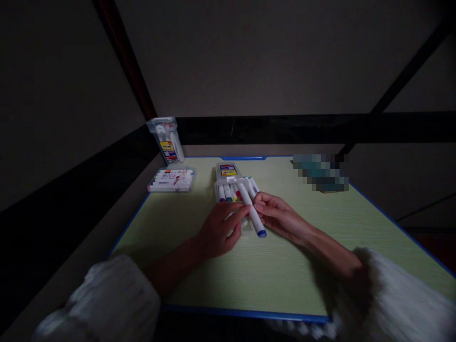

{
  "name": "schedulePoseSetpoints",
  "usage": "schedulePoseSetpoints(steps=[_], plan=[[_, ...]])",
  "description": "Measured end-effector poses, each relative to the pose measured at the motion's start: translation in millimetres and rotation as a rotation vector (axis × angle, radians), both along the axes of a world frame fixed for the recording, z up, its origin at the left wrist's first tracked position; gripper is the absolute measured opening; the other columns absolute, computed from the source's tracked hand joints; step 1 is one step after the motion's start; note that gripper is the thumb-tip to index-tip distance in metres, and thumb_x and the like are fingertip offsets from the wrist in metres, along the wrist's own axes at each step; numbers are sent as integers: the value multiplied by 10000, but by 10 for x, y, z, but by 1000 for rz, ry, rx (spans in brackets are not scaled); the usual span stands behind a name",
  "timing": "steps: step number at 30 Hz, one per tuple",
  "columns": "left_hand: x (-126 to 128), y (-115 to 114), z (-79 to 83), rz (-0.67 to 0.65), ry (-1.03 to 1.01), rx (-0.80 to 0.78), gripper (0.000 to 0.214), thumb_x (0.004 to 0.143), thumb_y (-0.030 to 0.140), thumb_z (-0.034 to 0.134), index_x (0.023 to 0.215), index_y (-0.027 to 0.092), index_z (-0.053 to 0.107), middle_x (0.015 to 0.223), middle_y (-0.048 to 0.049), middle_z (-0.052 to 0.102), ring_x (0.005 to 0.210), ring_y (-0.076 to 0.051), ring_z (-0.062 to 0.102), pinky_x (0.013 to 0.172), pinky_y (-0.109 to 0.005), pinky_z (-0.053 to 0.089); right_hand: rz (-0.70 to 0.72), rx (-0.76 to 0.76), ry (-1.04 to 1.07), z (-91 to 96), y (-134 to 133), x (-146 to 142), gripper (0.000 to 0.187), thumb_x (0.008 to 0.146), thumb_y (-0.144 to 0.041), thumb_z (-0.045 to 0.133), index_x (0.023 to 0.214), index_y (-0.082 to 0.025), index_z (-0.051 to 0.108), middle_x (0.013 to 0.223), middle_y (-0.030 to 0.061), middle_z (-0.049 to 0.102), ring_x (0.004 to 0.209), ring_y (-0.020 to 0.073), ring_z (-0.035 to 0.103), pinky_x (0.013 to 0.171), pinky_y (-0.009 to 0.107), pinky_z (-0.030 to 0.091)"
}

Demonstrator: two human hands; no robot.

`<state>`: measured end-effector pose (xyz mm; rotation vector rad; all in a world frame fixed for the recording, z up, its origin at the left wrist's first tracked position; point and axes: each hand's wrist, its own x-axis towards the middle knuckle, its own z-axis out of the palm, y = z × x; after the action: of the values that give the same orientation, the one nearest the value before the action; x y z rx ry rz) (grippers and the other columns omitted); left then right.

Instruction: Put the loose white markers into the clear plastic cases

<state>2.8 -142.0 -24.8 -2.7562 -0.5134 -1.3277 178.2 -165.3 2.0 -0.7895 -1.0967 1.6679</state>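
A white marker with a blue end (255, 219) lies slantwise between my two hands, above the table. My left hand (221, 229) touches its left side with the fingertips, the other fingers curled. From the right, my right hand (281, 216) pinches the same marker with thumb and fingers. Just behind the right fingers a second white marker (253, 184) shows, partly hidden by the hand. Beneath and beyond them is an open clear plastic case (228, 171) with a yellow label, holding several white markers with coloured ends (228, 192). My left hand hides part of its near end.
On the left, a flat clear pack of markers (173, 181) lies near the edge. Behind it a clear marker case (169, 142) stands upright. A blurred-out flat object (318, 173) lies at the back right. The pale table (256, 280) has a blue rim.
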Motion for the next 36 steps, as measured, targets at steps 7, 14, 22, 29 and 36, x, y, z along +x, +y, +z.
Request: schedulePoseSetpoints(steps=[7,14,22,29,36], plan=[[-3,4,-5,14,-37,10,446,745,54,453,1177,159,426,979,-91,572,908,-167,526,802,-328,456,49,96,-38,-19,5,5,205,723,-298,643,687,-171,487,558,-49,535,505,58,487,482,191,313],[-5,-7,-3,78,-54,16,438,756,79,457,1180,183,425,964,-79,563,895,-167,517,777,-318,464,56,93,-53,-44,22,28,171,727,-280,636,771,-169,514,618,-42,547,535,63,505,503,206,307],[5,-13,8,124,-66,4,430,743,65,472,1157,180,439,971,-75,559,894,-165,515,774,-310,459,56,83,-65,-45,21,29,175,724,-278,629,815,-167,530,658,-31,545,559,70,511,525,222,317],[-8,-3,-16,149,-62,-14,426,743,73,474,1156,172,443,985,-82,553,930,-174,510,790,-311,446,52,101,-97,-50,24,37,174,730,-281,616,849,-177,543,686,-24,536,582,81,515,529,235,324],[-6,4,-12,184,-55,-34,395,748,78,465,1137,149,455,974,-83,555,924,-170,504,801,-305,430,43,64,-87,-33,24,35,203,715,-255,626,896,-180,573,791,-3,560,600,74,501,529,223,333]])
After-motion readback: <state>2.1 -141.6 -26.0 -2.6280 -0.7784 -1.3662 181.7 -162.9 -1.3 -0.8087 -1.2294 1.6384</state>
